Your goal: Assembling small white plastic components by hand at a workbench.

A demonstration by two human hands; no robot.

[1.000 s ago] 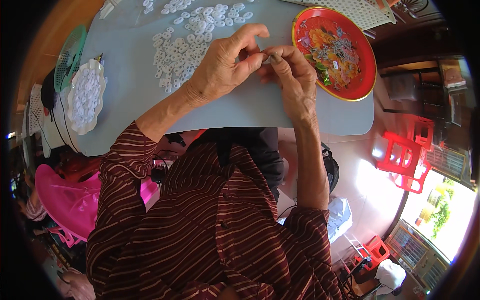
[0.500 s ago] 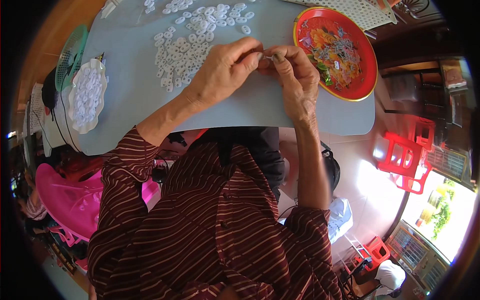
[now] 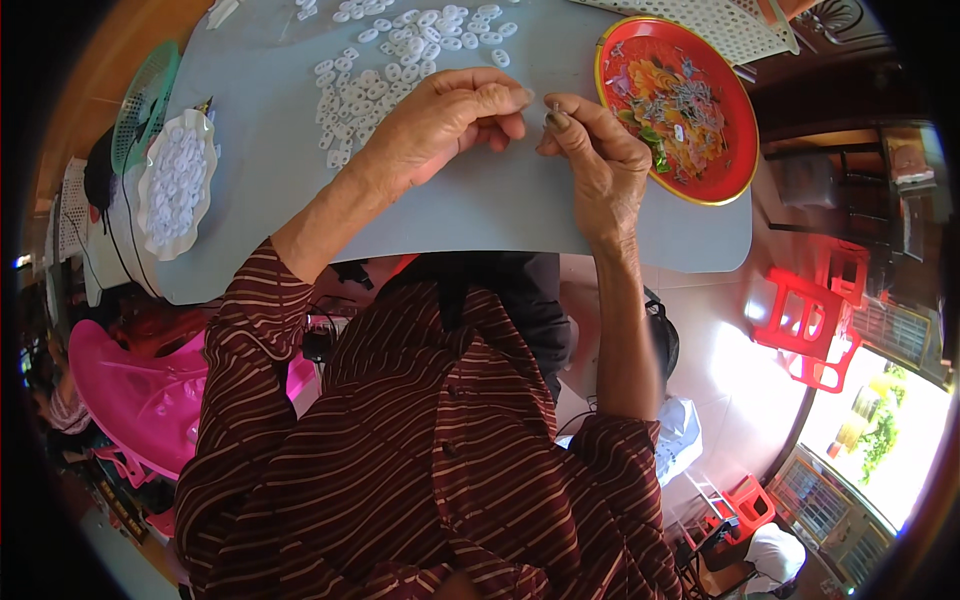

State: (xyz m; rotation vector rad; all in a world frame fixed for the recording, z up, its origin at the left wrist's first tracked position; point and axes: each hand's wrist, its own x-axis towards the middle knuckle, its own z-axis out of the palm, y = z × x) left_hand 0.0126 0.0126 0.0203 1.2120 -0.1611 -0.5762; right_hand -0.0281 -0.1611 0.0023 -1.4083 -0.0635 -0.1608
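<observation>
A tiny piece (image 3: 556,107) shows at the fingertips of the right hand (image 3: 597,142), just left of the tray (image 3: 740,110). Thumb and forefinger pinch it, presumably because so small a thing offers room for fingertips only. The left hand (image 3: 455,120), farther left of the tray and apart from the right, is curled with thumb against forefinger; whether it grips anything I cannot tell.

In the tray lie loose grey bits (image 3: 692,103); its raised rim probably keeps them from straying, and its place beside the right hand likely shortens the reach. Left of the tray, past the left hand, white ovals (image 3: 352,103) spread over the table (image 3: 480,225); that hand and its wrist hide some of the pile's edge. Well left of the tray, a dish (image 3: 210,155) holds more ovals, perhaps to keep them separate, beside a green basket (image 3: 145,105). A perforated white basket (image 3: 700,22) crowds the tray's far side.
</observation>
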